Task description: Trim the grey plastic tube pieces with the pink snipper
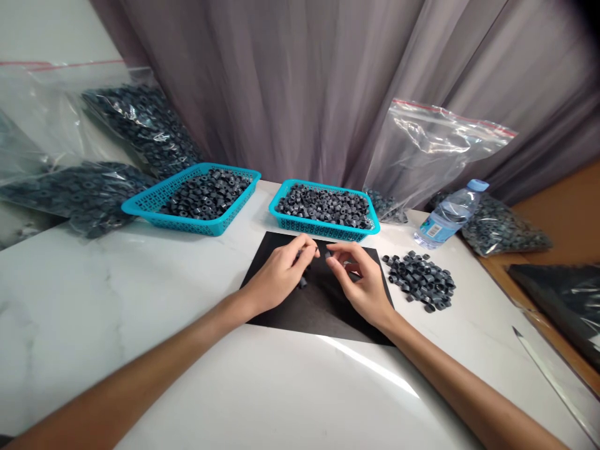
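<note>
Above a black mat [319, 312], my left hand [284, 269] has its thumb and fingertips pinched around a small dark piece that barely shows. A few dark grey pieces [303, 281] lie on the mat beside and partly behind its fingers. My right hand [359, 275] pinches a small grey piece [328, 255] between thumb and index finger, a short gap from the left fingertips. To the right of the mat, a loose pile of grey pieces [422, 279] rests on the white table.
Two blue baskets [201, 225] [323, 231] of grey pieces stand behind the mat. Plastic bags of pieces [145, 128] lie at the left, others [504, 228] at the right. A water bottle [447, 215] stands behind the pile. A curtain [281, 87] hangs behind the table [140, 275].
</note>
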### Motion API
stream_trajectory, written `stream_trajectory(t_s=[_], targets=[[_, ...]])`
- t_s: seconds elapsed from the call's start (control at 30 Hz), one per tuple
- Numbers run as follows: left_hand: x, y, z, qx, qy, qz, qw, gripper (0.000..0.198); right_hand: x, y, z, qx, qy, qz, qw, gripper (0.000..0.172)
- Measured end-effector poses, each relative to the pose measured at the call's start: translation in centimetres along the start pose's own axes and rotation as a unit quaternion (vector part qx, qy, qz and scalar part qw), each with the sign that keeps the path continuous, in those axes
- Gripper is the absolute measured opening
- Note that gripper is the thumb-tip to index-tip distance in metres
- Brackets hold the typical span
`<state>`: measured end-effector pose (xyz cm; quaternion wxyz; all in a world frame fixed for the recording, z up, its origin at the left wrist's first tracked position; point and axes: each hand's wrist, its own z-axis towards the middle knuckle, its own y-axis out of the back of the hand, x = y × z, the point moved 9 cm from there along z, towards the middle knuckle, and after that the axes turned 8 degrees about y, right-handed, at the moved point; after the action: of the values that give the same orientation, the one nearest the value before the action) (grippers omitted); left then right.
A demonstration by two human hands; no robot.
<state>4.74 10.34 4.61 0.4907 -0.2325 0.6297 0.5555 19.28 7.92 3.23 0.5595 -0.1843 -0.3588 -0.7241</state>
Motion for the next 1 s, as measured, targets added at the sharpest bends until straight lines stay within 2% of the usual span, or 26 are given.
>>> stream_trajectory(t_s=[0.07, 0.13, 0.3, 0.4, 0.53, 0.83, 1.0], targets=[[1.7, -0.8, 0.5, 0.038, 0.074, -0.135, 0.987, 0.019, -1.2, 0.0, 0.1, 0.004, -0.050, 0.042, 0.998, 0.024], [3.0, -1.8, 0.7, 0.071, 0.143, -0.235, 0.959, 0.014, -2.3, -0.2, 0.0, 0.004, -0.095, 0.092, 0.991, 0.029], [3.5, -3.1, 0.0, 0.100, 0.235, -0.362, 0.897, 0.014, -3.4, -0.9, -0.3, 0.003, -0.153, 0.180, 0.972, 0.036], [3.4, -3.4, -0.3, 0.110, 0.268, -0.385, 0.877, 0.021, -3.5, -1.5, -0.7, 0.010, -0.171, 0.222, 0.960, 0.037], [3.4, -4.0, -0.7, 0.139, 0.287, -0.381, 0.868, 0.027, -3.8, -1.8, -1.0, 0.005, -0.189, 0.246, 0.951, 0.036], [3.4, -4.9, -1.0, 0.173, 0.286, -0.430, 0.839, 0.022, -3.2, -1.9, -0.9, 0.028, -0.174, 0.221, 0.959, 0.032], [2.7, -6.1, -2.0, 0.232, 0.310, -0.407, 0.827, 0.026, -3.0, -2.2, -1.1, 0.046, -0.179, 0.221, 0.957, 0.031]])
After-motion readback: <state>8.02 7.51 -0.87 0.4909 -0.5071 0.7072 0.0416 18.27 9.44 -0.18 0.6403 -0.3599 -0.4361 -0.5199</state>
